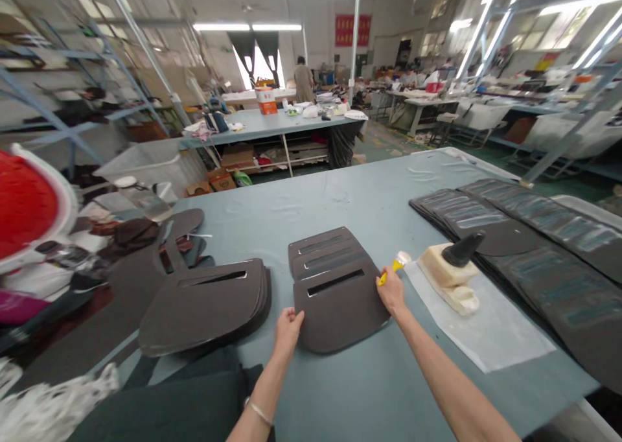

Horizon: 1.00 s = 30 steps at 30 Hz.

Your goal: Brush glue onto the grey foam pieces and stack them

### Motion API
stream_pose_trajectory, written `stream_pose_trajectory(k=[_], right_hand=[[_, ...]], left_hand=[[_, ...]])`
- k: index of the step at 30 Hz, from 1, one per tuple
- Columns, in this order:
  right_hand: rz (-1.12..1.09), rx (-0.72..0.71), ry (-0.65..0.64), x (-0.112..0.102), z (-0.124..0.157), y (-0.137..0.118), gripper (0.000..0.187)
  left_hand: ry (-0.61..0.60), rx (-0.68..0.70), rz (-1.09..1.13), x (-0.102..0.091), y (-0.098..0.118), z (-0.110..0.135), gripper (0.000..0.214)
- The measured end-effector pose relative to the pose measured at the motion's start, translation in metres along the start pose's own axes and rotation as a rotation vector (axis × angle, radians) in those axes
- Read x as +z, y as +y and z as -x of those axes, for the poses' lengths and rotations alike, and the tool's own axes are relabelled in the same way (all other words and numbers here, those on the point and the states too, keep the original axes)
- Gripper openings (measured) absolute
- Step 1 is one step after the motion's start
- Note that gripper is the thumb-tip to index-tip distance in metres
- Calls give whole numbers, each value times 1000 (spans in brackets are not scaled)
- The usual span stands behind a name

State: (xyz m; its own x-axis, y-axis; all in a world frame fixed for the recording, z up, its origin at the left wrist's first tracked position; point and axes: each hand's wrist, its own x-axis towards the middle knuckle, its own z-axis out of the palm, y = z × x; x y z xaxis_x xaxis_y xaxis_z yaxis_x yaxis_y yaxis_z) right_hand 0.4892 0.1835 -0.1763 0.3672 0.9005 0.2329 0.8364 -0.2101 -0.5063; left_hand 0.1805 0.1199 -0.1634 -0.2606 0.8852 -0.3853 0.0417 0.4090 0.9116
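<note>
My left hand [287, 326] pinches the near left edge of the top dark slotted panel [340, 309], which lies on a small fanned stack [324, 251] of like panels. My right hand [391, 290] rests at that panel's right edge, fingers curled round a small yellow tool [383, 278] with a pale tip [402, 259]. A thicker stack of the same dark slotted panels [207, 306] sits to the left.
A cream glue block with a black handle [451, 270] sits on a white sheet [486, 319] to the right. Long dark panels with shiny strips [544, 247] line the right side. Clutter and a red-and-white object [29, 202] fill the left. A person [304, 81] stands far back.
</note>
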Motion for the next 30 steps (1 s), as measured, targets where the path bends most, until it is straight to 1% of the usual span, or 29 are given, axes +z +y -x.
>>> stream_pose_trajectory(k=[4, 8, 10, 12, 16, 18, 22, 30], right_hand=[[48, 24, -43, 11, -28, 1, 12], [89, 51, -106, 23, -42, 5, 14], [106, 56, -121, 28, -44, 8, 14], [123, 50, -131, 30, -44, 10, 14], [199, 50, -185, 28, -45, 8, 14], [236, 59, -215, 27, -46, 6, 16], [278, 81, -238, 27, -47, 3, 18], [335, 98, -243, 31, -47, 5, 19]], left_hand=[[91, 57, -93, 11, 4, -25, 42], [161, 105, -185, 20, 5, -35, 45], [148, 153, -264, 23, 5, -35, 49], [103, 216, -348, 24, 4, -34, 52], [54, 283, -398, 23, 3, -33, 45], [41, 283, -430, 22, 2, -34, 41], [37, 271, -507, 21, 1, -35, 41], [63, 230, -507, 21, 5, -34, 41]])
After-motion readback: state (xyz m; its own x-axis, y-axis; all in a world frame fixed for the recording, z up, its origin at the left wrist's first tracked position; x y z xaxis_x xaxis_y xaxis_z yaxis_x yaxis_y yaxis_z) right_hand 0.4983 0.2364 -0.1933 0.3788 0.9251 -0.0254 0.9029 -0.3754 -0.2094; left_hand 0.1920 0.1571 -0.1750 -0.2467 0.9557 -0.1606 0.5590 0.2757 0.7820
